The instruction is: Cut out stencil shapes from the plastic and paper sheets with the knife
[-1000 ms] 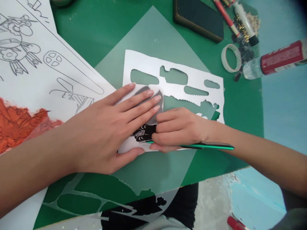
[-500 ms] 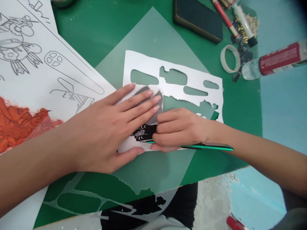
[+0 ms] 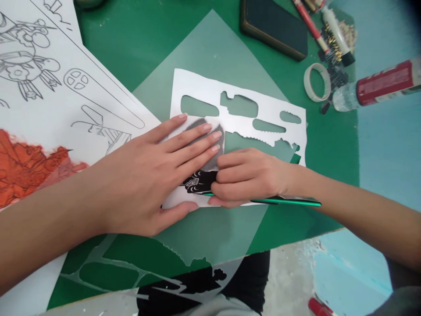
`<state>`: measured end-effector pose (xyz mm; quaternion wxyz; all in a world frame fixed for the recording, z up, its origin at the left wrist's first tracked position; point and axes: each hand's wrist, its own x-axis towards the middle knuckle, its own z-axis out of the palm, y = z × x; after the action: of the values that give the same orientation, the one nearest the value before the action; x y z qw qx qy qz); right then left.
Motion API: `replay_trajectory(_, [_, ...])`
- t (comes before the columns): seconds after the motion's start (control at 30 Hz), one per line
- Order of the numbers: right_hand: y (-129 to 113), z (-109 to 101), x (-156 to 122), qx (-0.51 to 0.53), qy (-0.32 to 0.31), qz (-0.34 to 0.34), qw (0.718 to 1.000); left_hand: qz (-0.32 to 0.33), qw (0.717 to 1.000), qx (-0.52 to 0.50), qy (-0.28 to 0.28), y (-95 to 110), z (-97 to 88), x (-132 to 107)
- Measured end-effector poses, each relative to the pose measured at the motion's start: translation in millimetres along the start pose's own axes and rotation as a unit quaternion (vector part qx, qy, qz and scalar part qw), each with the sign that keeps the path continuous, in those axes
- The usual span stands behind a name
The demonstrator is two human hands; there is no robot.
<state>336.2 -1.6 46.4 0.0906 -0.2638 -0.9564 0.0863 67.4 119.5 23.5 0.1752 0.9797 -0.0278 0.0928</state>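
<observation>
My left hand (image 3: pixel 144 175) lies flat with fingers stretched out, pressing down a white sheet (image 3: pixel 263 105) that has several shapes cut out of it. Under the fingers shows a grey and black printed figure (image 3: pixel 199 181). My right hand (image 3: pixel 246 177) is curled in a fist around a thin green-and-black tool (image 3: pixel 289 201), its tip at the black figure just beside my left fingertips. The white sheet rests on a translucent film (image 3: pixel 213 48) spread over the green table (image 3: pixel 131 39).
Large white drawing sheets (image 3: pixel 49 101) with line art and an orange painted patch (image 3: pixel 23 166) lie at the left. At the back right are a dark phone-like slab (image 3: pixel 274 27), a tape ring (image 3: pixel 316 81), pens and a red-labelled bottle (image 3: pixel 378 85). The table edge runs near my lap.
</observation>
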Motion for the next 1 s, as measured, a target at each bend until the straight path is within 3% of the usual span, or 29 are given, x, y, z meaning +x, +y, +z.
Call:
replay_trajectory(0.23, [0.4,-0.1,-1.7,-0.030,-0.014,-0.009,0.999,0.007,1.000,0.010,0.007,1.4,1.1,1.1])
replay_trajectory(0.47, [-0.2,1.1,-3.9,-0.024,0.018,0.002,1.000,0.005,1.000,0.002,0.009,0.5,1.2,-0.6])
replay_trajectory(0.67, [-0.4,1.9,-6.1,-0.025,-0.020,-0.002,0.999,0.003,1.000,0.008,0.006,0.1,1.9,0.2])
replay_trajectory(0.83, [-0.6,0.4,-5.7,-0.022,0.037,0.000,0.999,0.008,1.000,0.011,0.005,0.4,1.0,1.0])
replay_trajectory(0.93, [-0.5,-0.2,-5.2,-0.031,-0.007,-0.009,0.999,0.008,1.000,0.005,0.007,0.3,0.9,0.8])
replay_trajectory(1.0, [-0.4,-0.2,-4.6,-0.031,0.002,-0.009,0.999,0.009,1.000,0.001,0.009,0.1,0.5,0.3])
